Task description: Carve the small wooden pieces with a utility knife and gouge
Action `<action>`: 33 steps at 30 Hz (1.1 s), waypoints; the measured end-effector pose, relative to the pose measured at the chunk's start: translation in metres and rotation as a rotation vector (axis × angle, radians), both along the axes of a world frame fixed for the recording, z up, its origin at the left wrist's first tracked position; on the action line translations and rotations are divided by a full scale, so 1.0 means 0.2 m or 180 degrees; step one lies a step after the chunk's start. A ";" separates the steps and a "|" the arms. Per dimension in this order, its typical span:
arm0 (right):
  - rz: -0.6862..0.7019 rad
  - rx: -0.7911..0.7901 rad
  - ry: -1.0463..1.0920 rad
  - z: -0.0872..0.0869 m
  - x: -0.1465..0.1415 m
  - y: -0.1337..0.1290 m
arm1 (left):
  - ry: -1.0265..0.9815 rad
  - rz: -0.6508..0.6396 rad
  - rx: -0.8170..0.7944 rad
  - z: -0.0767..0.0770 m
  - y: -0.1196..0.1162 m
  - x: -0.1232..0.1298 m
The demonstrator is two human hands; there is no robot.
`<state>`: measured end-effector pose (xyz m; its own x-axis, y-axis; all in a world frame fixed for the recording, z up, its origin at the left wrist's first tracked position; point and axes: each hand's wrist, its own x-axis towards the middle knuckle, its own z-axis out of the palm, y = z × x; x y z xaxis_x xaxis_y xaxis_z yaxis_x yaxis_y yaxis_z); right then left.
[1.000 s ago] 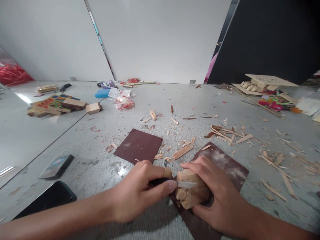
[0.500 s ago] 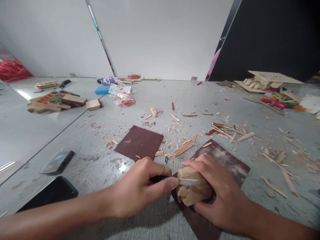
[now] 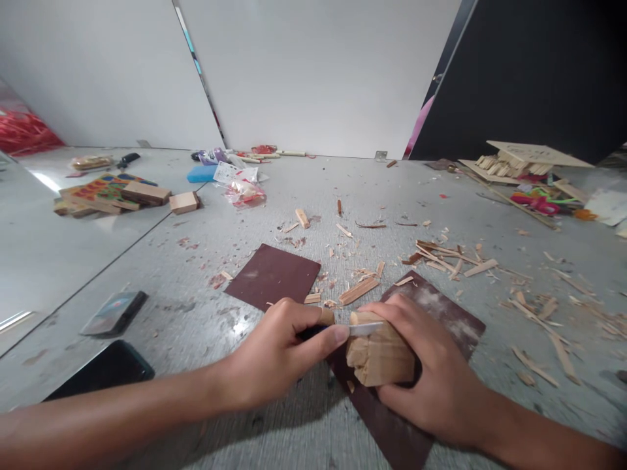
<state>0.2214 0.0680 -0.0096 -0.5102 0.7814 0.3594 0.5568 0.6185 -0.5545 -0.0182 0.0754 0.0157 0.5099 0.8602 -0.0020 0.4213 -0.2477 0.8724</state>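
Observation:
My left hand [image 3: 289,356] is closed around the dark handle of a carving knife [image 3: 366,328]; most of the handle is hidden by the fingers. The pale blade lies against the upper face of a light wooden block [image 3: 385,359]. My right hand [image 3: 431,359] grips that block from the right, thumb below and fingers over the top. The block's left end is rough and notched. Under the block and the right hand lies a dark red-brown sheet of sandpaper [image 3: 455,313], dusted with pale powder. A second sandpaper sheet [image 3: 274,277] lies flat beyond my left hand.
Wood shavings [image 3: 441,254] and splinters are strewn over the grey table [image 3: 294,431]. A black phone [image 3: 105,372] and a small flat box [image 3: 113,313] lie at the left. Further back are wooden blocks [image 3: 147,192], a plastic packet [image 3: 245,192] and stacked wooden pieces [image 3: 509,166].
The knife blade has shifted slightly up and toward the block's upper edge. The block has turned a little in my right hand, showing more of its near face.

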 end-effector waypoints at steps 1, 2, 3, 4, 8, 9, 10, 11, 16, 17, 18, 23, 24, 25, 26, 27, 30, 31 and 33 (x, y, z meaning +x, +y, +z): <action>-0.0021 0.0024 -0.0001 0.00 0.00 0.00 | -0.0023 0.0044 0.0012 -0.01 0.01 0.00; -0.0012 0.0068 -0.0010 0.00 0.00 0.00 | -0.0065 0.0167 0.0042 -0.01 0.02 0.00; 0.0029 0.0118 -0.0025 0.00 0.00 -0.01 | -0.0129 0.0368 0.0088 -0.02 0.04 -0.01; 0.0101 0.0146 -0.0046 0.00 0.00 -0.01 | -0.0207 0.0622 0.0162 -0.02 0.06 -0.02; 0.0223 0.0054 -0.0165 -0.01 0.00 -0.04 | -0.0419 0.1490 0.0470 0.00 0.14 -0.08; 0.0142 0.0026 -0.0200 -0.02 0.01 -0.05 | -0.0427 0.1488 0.0510 0.00 0.14 -0.09; 0.0057 0.0017 -0.0243 -0.02 0.01 -0.05 | -0.0422 0.1429 0.0524 0.00 0.14 -0.09; -0.0019 0.0014 -0.0294 -0.02 0.01 -0.05 | -0.0409 0.1340 0.0520 0.00 0.12 -0.08; -0.0055 -0.0053 -0.0361 0.00 0.00 -0.03 | -0.0237 0.0783 0.0472 -0.03 0.05 -0.04; -0.0065 -0.0071 -0.0307 0.00 -0.01 -0.03 | -0.0210 0.0697 0.0470 -0.03 0.04 -0.03; -0.0083 -0.0091 -0.0236 0.01 -0.01 -0.02 | -0.0181 0.0616 0.0457 -0.03 0.04 -0.03; -0.0272 -0.0297 0.0008 -0.01 0.00 -0.01 | -0.0018 0.0256 0.0346 -0.02 0.01 -0.04; -0.0320 -0.0338 0.0027 -0.02 0.00 -0.01 | -0.0010 0.0174 0.0351 -0.01 0.01 -0.04; -0.0363 -0.0377 0.0044 -0.02 0.01 -0.01 | -0.0003 0.0095 0.0367 -0.01 0.00 -0.04; -0.0371 -0.0410 0.0057 -0.02 0.02 -0.01 | 0.0007 0.0029 0.0388 -0.01 0.00 -0.04; -0.0334 -0.0441 0.0065 -0.03 0.03 -0.02 | 0.0027 -0.0021 0.0405 0.00 0.00 -0.03; -0.0161 -0.0442 0.0040 -0.03 0.04 -0.02 | 0.0093 -0.0183 0.0399 0.00 -0.01 -0.03; -0.0130 -0.0420 0.0004 -0.02 0.03 -0.02 | 0.0122 -0.0240 0.0381 -0.01 -0.01 -0.03; -0.0126 -0.0318 -0.0058 -0.02 0.02 -0.02 | 0.0202 -0.0348 0.0375 -0.01 -0.02 -0.03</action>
<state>0.2255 0.0644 -0.0138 -0.4838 0.8326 0.2696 0.5902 0.5379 -0.6019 -0.0246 0.0714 0.0137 0.6026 0.7957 0.0605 0.4395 -0.3942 0.8072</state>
